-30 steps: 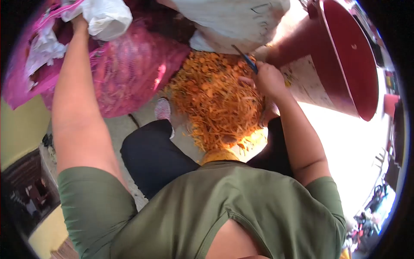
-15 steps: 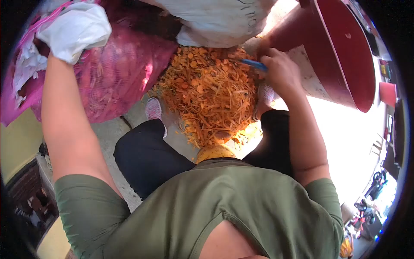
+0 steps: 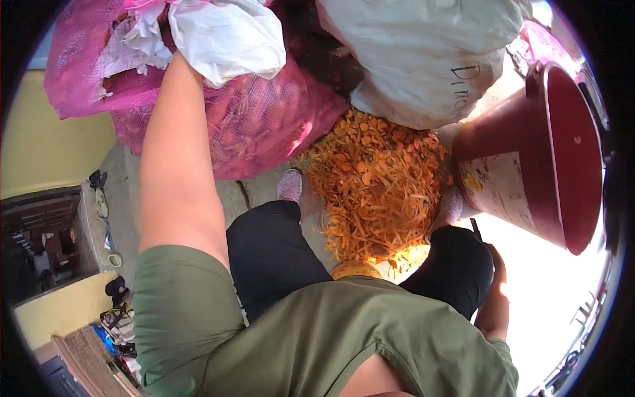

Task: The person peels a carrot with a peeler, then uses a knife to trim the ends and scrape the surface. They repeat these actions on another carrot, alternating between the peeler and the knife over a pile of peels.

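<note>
My left hand is hidden under a white cloth-like covering (image 3: 228,43), at the top of a pink mesh sack (image 3: 258,129). The sack is filled with orange-red produce that I cannot make out clearly. Beside my right knee is my right hand (image 3: 496,261), its fingers mostly hidden behind the leg. A thin dark strip (image 3: 476,229) sticks up from it, seemingly part of the tool it holds. Between my feet lies a heap of carrot peelings and cut carrot pieces (image 3: 377,185).
A big dark red tub (image 3: 496,152) lies tilted at the right, its mouth facing outward. Behind the heap stands a full white sack (image 3: 423,59) with dark lettering. A yellow rounded thing (image 3: 357,269) is just below me. Sunlight whitens the floor at right.
My right hand has drawn back from above the heap to beside my right knee; the blue handle no longer shows. The view has shifted left, and my left hand stays at the pink sack.
</note>
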{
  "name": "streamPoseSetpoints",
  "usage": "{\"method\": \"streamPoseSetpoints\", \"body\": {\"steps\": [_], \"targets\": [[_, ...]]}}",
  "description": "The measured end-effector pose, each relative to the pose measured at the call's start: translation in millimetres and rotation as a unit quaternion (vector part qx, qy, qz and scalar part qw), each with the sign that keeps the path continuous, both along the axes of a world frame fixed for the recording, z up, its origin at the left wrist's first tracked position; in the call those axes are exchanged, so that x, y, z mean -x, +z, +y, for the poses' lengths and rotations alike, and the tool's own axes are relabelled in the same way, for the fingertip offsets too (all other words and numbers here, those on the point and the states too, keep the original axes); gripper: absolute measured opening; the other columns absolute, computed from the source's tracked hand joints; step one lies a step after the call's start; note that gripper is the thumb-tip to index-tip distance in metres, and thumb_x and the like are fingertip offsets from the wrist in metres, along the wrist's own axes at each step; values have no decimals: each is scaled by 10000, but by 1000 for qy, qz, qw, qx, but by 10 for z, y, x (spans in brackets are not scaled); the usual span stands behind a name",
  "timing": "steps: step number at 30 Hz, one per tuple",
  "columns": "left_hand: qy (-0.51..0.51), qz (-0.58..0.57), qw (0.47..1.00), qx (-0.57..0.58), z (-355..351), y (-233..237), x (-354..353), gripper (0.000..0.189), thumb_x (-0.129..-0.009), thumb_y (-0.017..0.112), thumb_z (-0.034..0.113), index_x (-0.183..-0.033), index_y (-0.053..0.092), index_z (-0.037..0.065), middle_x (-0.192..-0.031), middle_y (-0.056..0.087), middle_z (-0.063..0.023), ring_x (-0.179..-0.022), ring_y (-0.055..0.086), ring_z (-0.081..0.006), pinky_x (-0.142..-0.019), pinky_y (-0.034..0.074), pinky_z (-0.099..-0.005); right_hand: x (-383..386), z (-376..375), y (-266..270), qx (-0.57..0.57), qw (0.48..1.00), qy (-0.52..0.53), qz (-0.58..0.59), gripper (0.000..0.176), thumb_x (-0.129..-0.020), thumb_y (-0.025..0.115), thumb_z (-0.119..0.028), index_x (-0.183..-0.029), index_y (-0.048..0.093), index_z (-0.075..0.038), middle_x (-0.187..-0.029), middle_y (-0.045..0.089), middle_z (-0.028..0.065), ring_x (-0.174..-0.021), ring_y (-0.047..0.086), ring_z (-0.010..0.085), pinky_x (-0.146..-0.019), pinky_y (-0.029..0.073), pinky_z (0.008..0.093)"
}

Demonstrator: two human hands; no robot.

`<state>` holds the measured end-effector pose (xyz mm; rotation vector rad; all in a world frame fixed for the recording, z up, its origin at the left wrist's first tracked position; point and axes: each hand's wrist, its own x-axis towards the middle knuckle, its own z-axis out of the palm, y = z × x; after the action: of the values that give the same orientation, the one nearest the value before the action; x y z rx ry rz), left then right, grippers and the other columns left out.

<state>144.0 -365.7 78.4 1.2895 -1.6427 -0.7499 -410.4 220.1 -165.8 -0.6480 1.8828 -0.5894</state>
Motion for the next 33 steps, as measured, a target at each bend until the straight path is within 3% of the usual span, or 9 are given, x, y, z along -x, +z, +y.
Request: {"method": "streamPoseSetpoints", "body": {"steps": [4,9,12,17,22,26,30,32,33], "targets": [[-9,73,996,-49,342,-5,-69,336,-791,563,213,-1003,545,-47,-908,598,-131,-772,578,-200,-652,479,-312,54,16,-35,-6,999,-31,-14,247,-811,501,-208,-940,596,-20,-881,596,54,-866,522,151,-788,383,260],[83,-130,983,-103,725,78,-269,308,-795,594,145,-1008,556,-73,-848,602,-109,-678,564,-127,-612,456,-265,170,161,-61,-61,978,-164,-117,223,-832,470,-169,-933,601,-19,-865,604,43,-822,529,149,-759,396,252],[78,44,989,-115,1103,166,-220,338,-820,588,196,-1006,550,-84,-829,595,-87,-686,555,-129,-605,451,-250,-163,-116,511,-131,968,-169,-133,193,-853,455,-133,-944,587,-26,-856,605,33,-776,531,130,-755,401,228],[72,267,952,-135,1739,119,-104,340,-833,574,210,-1041,506,-49,-925,569,-126,-793,573,-206,-626,487,-278,144,259,-12,-121,970,-187,-101,211,-843,462,-168,-909,593,-18,-850,607,68,-795,537,174,-792,398,255],[-41,498,808,-311,2428,-343,191,450,-825,573,209,-1163,395,-29,-1045,525,-170,-945,546,-294,-672,527,-302,180,450,-312,-134,974,-178,-35,242,-824,464,-197,-895,601,-10,-873,604,119,-821,545,235,-816,400,304],[-40,534,722,-438,2757,-623,648,479,-757,625,167,-1157,406,21,-992,528,-139,-910,556,-288,-661,536,-316,471,659,-943,-146,965,-53,212,269,-810,467,-221,-883,607,-4,-891,601,161,-842,550,285,-836,401,343],[-133,405,753,-501,2891,-668,912,489,-702,638,123,-1132,420,44,-948,530,-115,-851,577,-271,-638,530,-337,861,404,-1678,-120,836,161,511,296,-795,469,-244,-872,613,3,-910,599,202,-863,556,334,-855,402,381],[-166,351,755,-529,2925,-689,1026,488,-687,640,113,-1120,423,44,-936,530,-106,-817,585,-266,-628,525,-346,393,-400,-916,-189,842,227,452,258,-796,436,-173,-888,625,-23,-920,607,178,-874,590,311,-779,462,420],[-192,358,740,-535,2927,-757,1060,426,-708,633,123,-1075,436,34,-907,537,-101,-779,588,-259,-616,516,-346,143,-752,-474,-214,784,398,426,264,-804,421,-169,-859,635,-25,-898,614,175,-856,597,306,-770,468,398]]}}
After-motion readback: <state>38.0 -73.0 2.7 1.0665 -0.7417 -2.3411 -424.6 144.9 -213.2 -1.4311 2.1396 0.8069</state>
